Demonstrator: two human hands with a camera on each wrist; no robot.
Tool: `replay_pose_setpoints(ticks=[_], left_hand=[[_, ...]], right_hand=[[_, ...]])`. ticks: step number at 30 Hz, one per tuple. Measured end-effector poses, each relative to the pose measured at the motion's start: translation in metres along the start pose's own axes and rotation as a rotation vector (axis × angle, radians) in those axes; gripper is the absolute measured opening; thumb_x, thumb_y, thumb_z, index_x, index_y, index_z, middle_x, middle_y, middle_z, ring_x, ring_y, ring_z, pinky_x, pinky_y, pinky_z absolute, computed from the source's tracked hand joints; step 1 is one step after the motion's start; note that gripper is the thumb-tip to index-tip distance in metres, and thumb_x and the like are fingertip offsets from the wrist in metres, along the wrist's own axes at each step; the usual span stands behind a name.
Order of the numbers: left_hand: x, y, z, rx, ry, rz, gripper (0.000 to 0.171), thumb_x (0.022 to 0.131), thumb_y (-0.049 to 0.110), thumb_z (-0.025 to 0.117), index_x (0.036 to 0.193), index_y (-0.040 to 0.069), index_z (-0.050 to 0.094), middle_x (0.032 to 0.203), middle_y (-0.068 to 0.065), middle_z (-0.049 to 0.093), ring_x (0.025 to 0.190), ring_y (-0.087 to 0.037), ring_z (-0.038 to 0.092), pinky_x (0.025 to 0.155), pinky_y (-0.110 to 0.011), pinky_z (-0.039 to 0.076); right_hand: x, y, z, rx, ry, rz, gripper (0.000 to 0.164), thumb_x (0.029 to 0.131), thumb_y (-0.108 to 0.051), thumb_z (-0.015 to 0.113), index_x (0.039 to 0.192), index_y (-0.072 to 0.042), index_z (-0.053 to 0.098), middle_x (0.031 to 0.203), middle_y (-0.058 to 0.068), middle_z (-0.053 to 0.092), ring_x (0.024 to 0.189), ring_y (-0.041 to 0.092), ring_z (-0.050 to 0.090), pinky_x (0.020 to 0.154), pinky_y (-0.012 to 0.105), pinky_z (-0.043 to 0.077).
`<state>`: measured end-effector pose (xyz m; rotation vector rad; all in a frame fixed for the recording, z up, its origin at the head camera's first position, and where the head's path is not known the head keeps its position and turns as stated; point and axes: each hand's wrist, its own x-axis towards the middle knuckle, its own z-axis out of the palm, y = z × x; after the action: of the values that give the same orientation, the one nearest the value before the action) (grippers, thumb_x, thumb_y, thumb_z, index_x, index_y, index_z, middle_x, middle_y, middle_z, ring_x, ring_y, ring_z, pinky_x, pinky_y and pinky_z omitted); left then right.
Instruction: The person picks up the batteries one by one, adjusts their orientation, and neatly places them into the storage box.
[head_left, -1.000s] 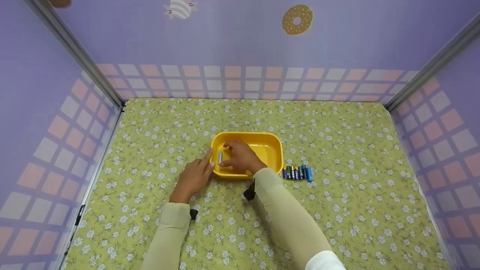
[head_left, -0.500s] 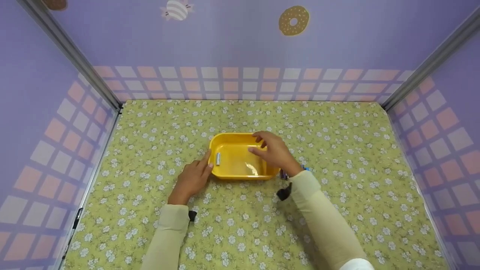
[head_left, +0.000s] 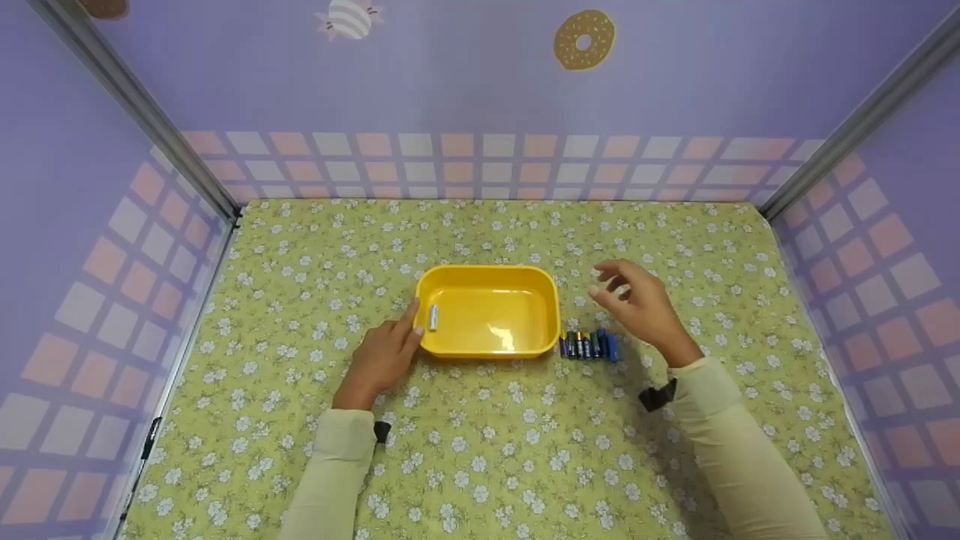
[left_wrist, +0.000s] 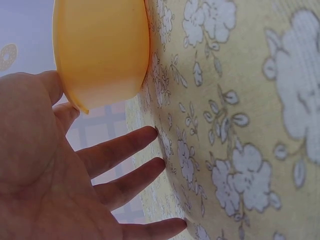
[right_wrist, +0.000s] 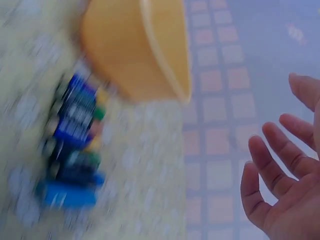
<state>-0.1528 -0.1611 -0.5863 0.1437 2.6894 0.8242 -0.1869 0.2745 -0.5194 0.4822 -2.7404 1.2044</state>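
A yellow plastic bin stands on the cloth, with one pale silver battery inside near its left end. My left hand steadies that end, thumb and index finger right at the rim; in the left wrist view its other fingers reach down to the cloth, extended. My right hand hovers right of the bin with loosely bent fingers and holds nothing. Below it and to its left, several batteries lie side by side in a row by the bin's right corner. A bright blue battery ends the row.
A flowered yellow-green cloth covers the table. Purple panels with pink and white checks enclose the back and both sides, joined by grey metal posts.
My right hand has left the bin's inside and moved right, past the battery row, leaving the silver battery in the bin. My left hand has stayed at the bin's left end.
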Motion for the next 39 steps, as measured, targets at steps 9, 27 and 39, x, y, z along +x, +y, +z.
replay_pose_setpoints(ticks=[9,27,39], left_hand=[[0.000,0.000,0.000,0.000,-0.007,0.002,0.061,0.106,0.067,0.019,0.160,0.052,-0.002,0.158,-0.014,0.043,0.145,-0.042,0.040,0.115,-0.067,0.032],[-0.001,0.000,-0.001,-0.012,-0.006,0.014,0.061,0.107,0.064,0.022,0.161,0.050,-0.002,0.159,-0.015,0.042,0.146,-0.043,0.039,0.115,-0.067,0.032],[-0.002,0.000,0.000,-0.011,0.009,0.019,0.060,0.107,0.063,0.023,0.162,0.049,0.001,0.156,-0.017,0.045,0.143,-0.043,0.042,0.113,-0.066,0.035]], right_hand=[[-0.032,0.053,-0.013,0.022,-0.083,0.034,0.051,0.091,-0.035,0.080,0.136,-0.020,0.061,0.132,0.011,0.061,0.117,0.033,0.056,0.094,0.062,0.046],[-0.062,0.101,0.000,-0.035,-0.264,0.147,0.069,0.080,-0.043,0.087,0.137,-0.014,0.062,0.137,0.008,0.059,0.127,0.036,0.055,0.101,0.063,0.046],[-0.064,0.107,0.006,-0.079,-0.321,0.120,0.069,0.076,-0.045,0.089,0.135,-0.020,0.064,0.138,0.006,0.057,0.126,0.033,0.048,0.103,0.062,0.042]])
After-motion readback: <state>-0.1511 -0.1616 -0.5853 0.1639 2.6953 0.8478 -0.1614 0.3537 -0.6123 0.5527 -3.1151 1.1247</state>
